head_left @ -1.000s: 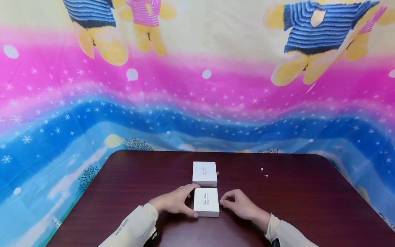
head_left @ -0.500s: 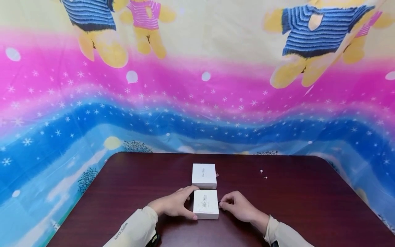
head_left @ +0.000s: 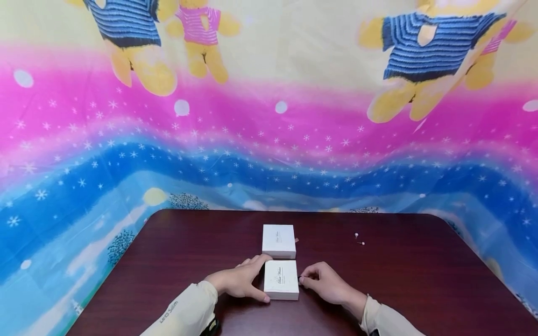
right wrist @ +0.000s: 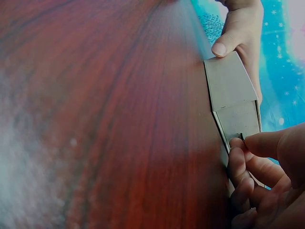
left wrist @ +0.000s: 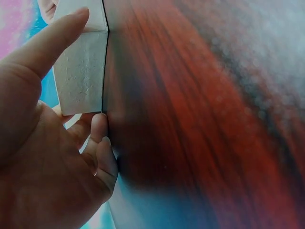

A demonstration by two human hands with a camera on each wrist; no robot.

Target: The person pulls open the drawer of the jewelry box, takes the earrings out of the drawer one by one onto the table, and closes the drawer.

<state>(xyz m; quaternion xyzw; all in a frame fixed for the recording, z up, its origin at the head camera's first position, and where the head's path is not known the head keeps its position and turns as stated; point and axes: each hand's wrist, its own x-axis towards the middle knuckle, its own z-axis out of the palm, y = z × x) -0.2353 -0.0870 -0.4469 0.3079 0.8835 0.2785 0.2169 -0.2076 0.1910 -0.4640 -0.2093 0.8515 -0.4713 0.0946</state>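
A small white box (head_left: 280, 277) with printed lettering lies flat on the table, nearest the person. The left hand (head_left: 242, 282) holds it from the left, its thumb at the front corner and its fingers by the back corner. At the box's right side, the right hand (head_left: 328, 283) pinches a small dark tab (right wrist: 242, 137) between thumb and forefinger. The right wrist view shows this tab against the end face of the box. In the left wrist view, the thumb (left wrist: 71, 31) lies along the box's front face.
A second white box (head_left: 279, 240) with a small tab on its right stands just behind the first. Two tiny pins with pale heads (head_left: 356, 234) lie farther right on the dark red table (head_left: 399, 275). A patterned cloth (head_left: 269, 154) hangs behind the table.
The head view has tilted slightly, so everything sits a little lower in it. Both hands keep their places at the near box; the dark tab at the right fingertips shows more clearly.
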